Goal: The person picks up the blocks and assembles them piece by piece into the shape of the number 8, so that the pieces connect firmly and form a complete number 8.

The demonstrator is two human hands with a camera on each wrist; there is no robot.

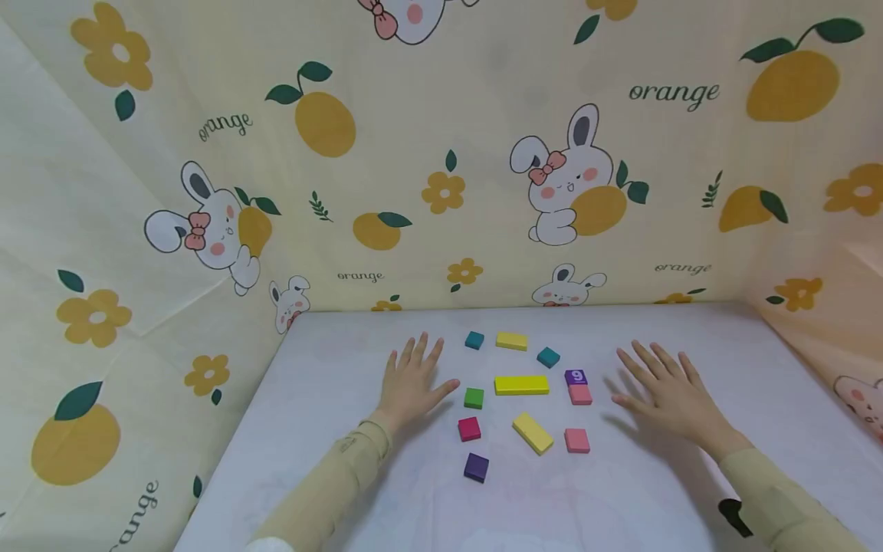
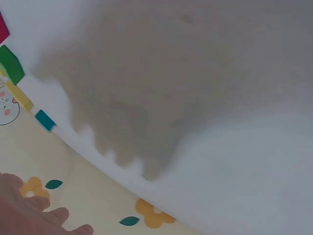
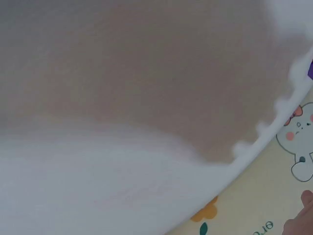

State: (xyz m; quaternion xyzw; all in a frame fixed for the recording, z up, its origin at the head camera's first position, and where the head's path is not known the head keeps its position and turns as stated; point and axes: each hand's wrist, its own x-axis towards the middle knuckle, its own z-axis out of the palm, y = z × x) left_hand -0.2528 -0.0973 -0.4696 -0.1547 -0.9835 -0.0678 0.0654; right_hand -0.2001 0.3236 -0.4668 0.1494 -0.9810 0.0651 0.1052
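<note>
In the head view, my left hand (image 1: 411,383) hovers with spread fingers left of a group of small coloured blocks, its thumb closest to the green block (image 1: 474,398). My right hand (image 1: 667,389), fingers also spread, is held to the right, nearest the purple block marked 9 (image 1: 576,377) and the pink block (image 1: 580,395) against it. Neither hand holds anything. Between them lie a long yellow block (image 1: 521,386), a tilted yellow one (image 1: 533,434), a magenta block (image 1: 469,429), a dark purple block (image 1: 476,468) and another pink block (image 1: 577,440).
Farther back are two teal blocks (image 1: 474,340) and a yellow block (image 1: 511,341). The white tabletop (image 1: 386,498) meets a printed cloth backdrop (image 1: 483,92) behind and at both sides. A black strap (image 1: 735,517) shows by the right sleeve.
</note>
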